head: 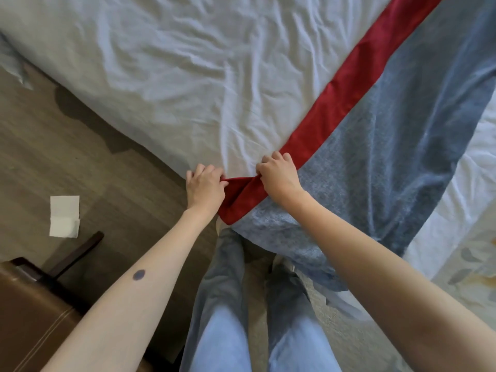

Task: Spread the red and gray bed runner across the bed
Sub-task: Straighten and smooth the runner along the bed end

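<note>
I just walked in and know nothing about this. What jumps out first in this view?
The bed runner, a red stripe beside gray cloth, cuts diagonally across the white sheet. At the bed's near edge the left hand and right hand both pinch its red border. A white paper lies on the floor at left.

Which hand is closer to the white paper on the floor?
Left. The left hand grips the runner's red edge, on the paper's side; the right hand grips farther away.
</note>
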Demonstrator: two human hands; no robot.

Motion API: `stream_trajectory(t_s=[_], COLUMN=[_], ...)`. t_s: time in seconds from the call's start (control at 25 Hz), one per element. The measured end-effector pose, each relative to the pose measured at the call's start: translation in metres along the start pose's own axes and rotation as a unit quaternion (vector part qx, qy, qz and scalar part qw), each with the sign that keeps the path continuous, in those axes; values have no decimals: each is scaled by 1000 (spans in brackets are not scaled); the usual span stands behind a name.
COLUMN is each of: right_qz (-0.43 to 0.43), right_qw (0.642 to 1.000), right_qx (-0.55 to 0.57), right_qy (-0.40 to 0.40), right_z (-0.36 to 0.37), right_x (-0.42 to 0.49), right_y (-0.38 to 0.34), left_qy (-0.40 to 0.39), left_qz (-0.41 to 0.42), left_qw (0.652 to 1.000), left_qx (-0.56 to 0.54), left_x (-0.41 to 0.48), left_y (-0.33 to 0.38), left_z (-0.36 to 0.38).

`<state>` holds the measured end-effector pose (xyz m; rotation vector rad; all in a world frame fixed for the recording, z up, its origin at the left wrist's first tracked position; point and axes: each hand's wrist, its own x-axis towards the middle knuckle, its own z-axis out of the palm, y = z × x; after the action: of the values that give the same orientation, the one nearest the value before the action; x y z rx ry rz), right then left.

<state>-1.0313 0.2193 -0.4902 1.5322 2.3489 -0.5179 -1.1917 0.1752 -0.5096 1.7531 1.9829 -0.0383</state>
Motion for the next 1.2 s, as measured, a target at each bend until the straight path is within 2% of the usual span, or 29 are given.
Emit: stream_trajectory(t_s=[0.32, 0.64, 0.76, 0.96, 1.08, 1.2], right_qz=[-13, -3, -5, 74, 164, 288], right_qw=[997, 997, 997, 990, 968, 925], right_qx=[21, 60, 67, 90, 140, 193], right_qy=[68, 38, 29, 80, 131, 156], right_z=[-3, 13, 6, -14, -22, -15], right_x=[8, 17, 15, 5, -4, -23], right_y=[-30, -35, -32, 1, 36, 72], left_qy=[22, 10, 19, 39, 35, 12], left_qz=[-136, -156, -117, -10, 48, 77], left_qw=[990, 987, 993, 997, 996, 996], left_qx=[-11, -36, -30, -62, -63, -43], left_x=[-22, -22, -12, 34, 68, 91], left_y=[-77, -88, -84, -26, 21, 54], left_z=[-20, 1, -3, -27, -36, -33])
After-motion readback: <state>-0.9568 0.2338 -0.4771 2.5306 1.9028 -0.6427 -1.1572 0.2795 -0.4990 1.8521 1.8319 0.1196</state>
